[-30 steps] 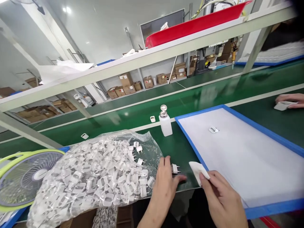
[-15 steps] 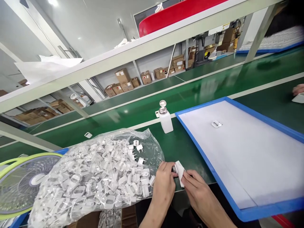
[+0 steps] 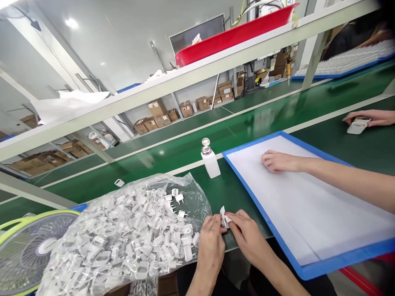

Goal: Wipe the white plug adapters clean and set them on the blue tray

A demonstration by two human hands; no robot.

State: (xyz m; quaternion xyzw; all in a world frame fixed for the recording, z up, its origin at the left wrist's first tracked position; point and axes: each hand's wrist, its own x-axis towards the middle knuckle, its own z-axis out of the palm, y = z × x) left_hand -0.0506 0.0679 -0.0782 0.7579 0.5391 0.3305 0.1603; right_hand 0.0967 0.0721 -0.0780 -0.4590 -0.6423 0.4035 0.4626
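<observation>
Head view: I've got both hands together over the near edge of the worktop. Left hand pinches a small pale piece, mostly hidden by fingers and cloth; right hand grips the white cloth against it. Clear bag of white plugs just beside the left hand. White bottle upright beyond. Right: blue-rimmed tray, co-worker's hand curled over it, can't tell on what. Far right, another hand holds a white casing.
</observation>
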